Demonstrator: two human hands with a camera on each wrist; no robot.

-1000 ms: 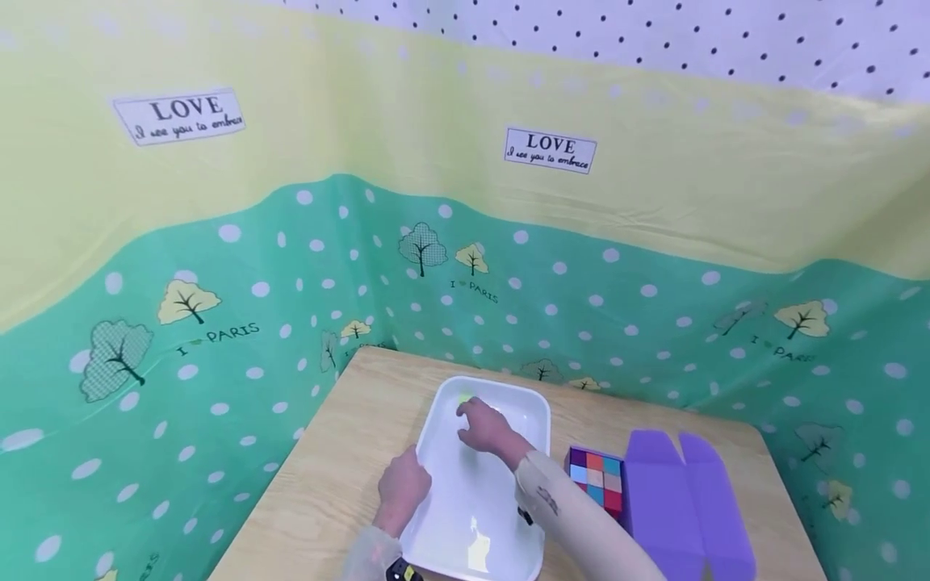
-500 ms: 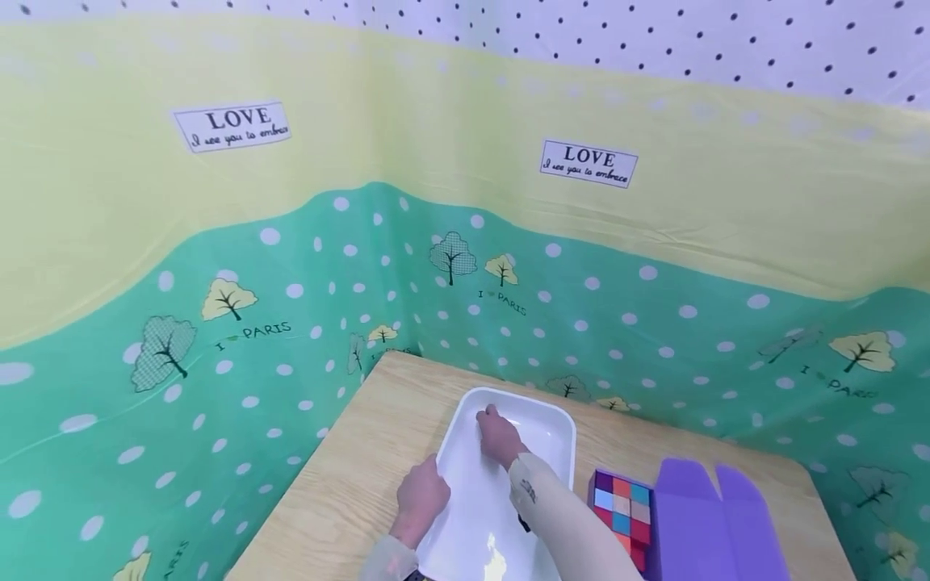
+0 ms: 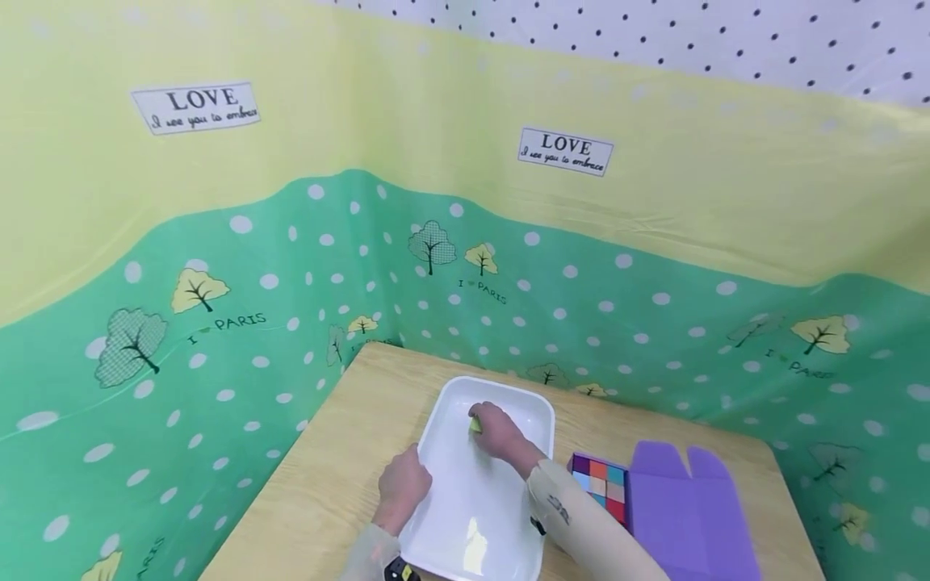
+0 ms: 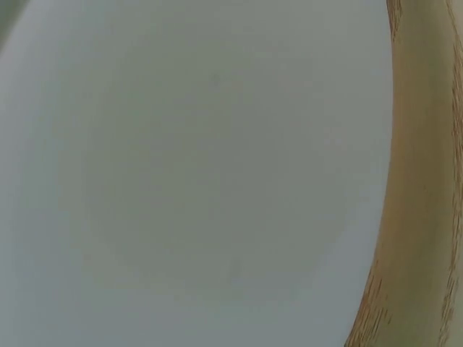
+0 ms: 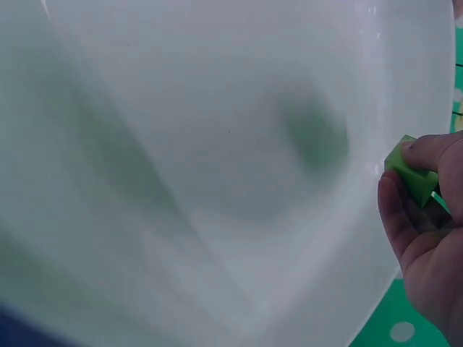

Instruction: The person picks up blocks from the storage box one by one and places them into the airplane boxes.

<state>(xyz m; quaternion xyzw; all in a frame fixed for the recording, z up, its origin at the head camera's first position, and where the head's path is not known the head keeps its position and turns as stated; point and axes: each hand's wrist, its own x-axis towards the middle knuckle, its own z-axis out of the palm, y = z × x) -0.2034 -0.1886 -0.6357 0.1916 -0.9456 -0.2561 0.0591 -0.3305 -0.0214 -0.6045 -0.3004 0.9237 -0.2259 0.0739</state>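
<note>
A white rectangular tray (image 3: pixel 465 494) lies on the wooden table. My right hand (image 3: pixel 497 430) is over its far half and pinches a small green block (image 5: pixel 412 172) between thumb and fingers, which the right wrist view shows up close. Only part of the block shows in the head view, at the fingertips. At the tray's left rim my left hand (image 3: pixel 404 486) grips the edge; its fingers are partly hidden. The left wrist view holds a smooth white surface (image 4: pixel 217 173) beside wood grain, with no fingers visible.
Right of the tray stands an open purple box (image 3: pixel 676 508) with its lid folded to the right. Colored blocks (image 3: pixel 599 486) fill it in rows, partly behind my right forearm. Green and yellow patterned curtains (image 3: pixel 625 266) enclose the table (image 3: pixel 312 468).
The green block lay at the tray's far end; my right hand reached down to it, took hold of it and drew it back toward me. My left hand stays at the rim.
</note>
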